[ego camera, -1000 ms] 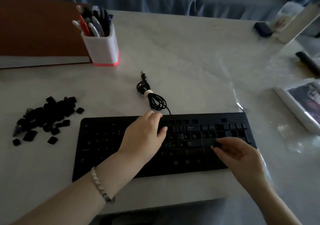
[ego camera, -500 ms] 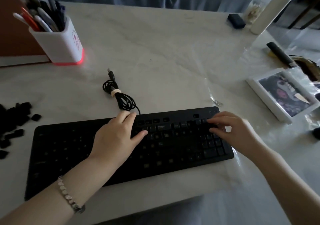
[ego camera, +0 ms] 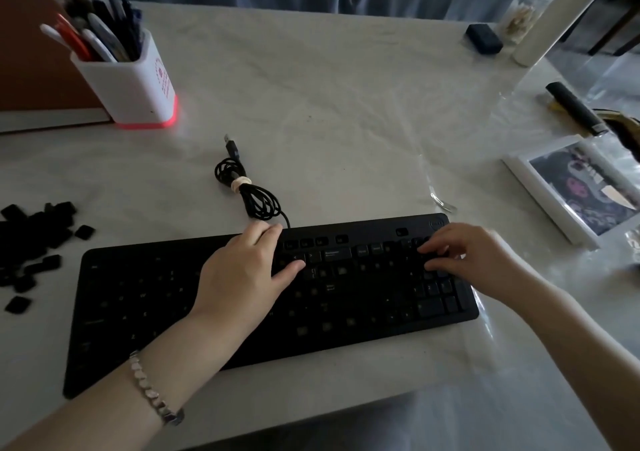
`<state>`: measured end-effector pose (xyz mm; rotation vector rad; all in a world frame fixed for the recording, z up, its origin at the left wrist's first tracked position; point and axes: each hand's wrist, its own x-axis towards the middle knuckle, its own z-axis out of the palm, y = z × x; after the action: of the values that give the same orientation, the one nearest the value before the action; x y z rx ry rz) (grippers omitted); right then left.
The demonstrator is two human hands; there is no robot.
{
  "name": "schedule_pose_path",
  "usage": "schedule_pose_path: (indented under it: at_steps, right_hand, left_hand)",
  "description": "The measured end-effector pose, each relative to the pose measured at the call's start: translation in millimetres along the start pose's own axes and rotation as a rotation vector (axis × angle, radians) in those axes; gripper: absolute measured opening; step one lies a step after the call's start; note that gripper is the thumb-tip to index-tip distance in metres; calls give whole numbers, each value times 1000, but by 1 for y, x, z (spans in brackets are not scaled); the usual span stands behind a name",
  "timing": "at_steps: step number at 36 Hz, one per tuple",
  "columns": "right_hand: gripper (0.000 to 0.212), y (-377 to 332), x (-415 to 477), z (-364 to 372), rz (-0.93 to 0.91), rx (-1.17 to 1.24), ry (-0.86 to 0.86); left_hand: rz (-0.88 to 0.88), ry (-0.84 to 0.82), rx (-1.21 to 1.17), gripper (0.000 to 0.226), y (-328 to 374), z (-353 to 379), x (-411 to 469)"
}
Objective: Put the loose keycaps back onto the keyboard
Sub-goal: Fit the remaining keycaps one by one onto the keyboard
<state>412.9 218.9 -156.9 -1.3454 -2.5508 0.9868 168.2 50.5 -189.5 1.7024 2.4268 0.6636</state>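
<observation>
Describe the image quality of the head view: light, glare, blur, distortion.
Head view: dim overall, so the keyboard reads as a dark mass with faint legends; soft glare on the clear plastic sheet at right; the right hand looks slightly smeared, the left hand sharper; wide-angle bending curves the table edge and keyboard; the keycap pile is cut off at the left border.

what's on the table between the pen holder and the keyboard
In the head view, only the keyboard's coiled cable lies between the pen holder and the keyboard; otherwise bare table.
</observation>
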Motion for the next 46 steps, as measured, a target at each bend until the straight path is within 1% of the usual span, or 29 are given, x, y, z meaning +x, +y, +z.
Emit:
schedule_pose_path:
  at_steps: [5,13,18,20,25,29,32,34,36,39,41,43,44,46]
  right_hand:
    - [25,-6,0,-1,22,-57,2]
    - [22,-9,2,2,97,-55,82]
    - [22,-11,0,-4,91,-12,-12]
    - [23,-13,0,-6,94,10,-22]
    - [30,-17,8,-4,260,125,4]
    - [27,-23,10,0,340,93,59]
    - [27,-28,9,3,370,56,94]
    - [30,-31,6,2,369,26,94]
    - [34,-35,1,6,340,-23,112]
    - [38,-52,-9,21,187,-82,195]
    - [33,-73,-13,36,40,11,227]
    - [30,-100,-16,50,-64,149,228]
    - [31,-114,-17,55,-87,214,218]
    - [29,-139,-18,66,-73,344,152]
  left_hand:
    - [-10,-3,-1,52,0,0,0]
    - [-28,-26,-1,55,2,-3,1]
    - [-32,-48,-6,56,2,-3,1]
    - [-24,-42,-1,55,1,-2,1]
    - [-5,-31,-11,54,-1,-1,1]
    - [18,-14,-14,54,-1,-2,1]
    - [7,-39,-19,53,-1,-3,2]
    - [-21,-59,-84,46,1,-6,2]
    - [-66,-48,-244,36,2,-13,0]
    - [-203,-52,-500,42,-2,-27,-4]
    - [-271,-28,-641,43,-7,-38,-5]
    - [-291,-10,-783,45,-13,-48,-7]
    - [-288,2,-866,45,-16,-55,-8]
    - [-283,10,-997,42,-23,-68,-13]
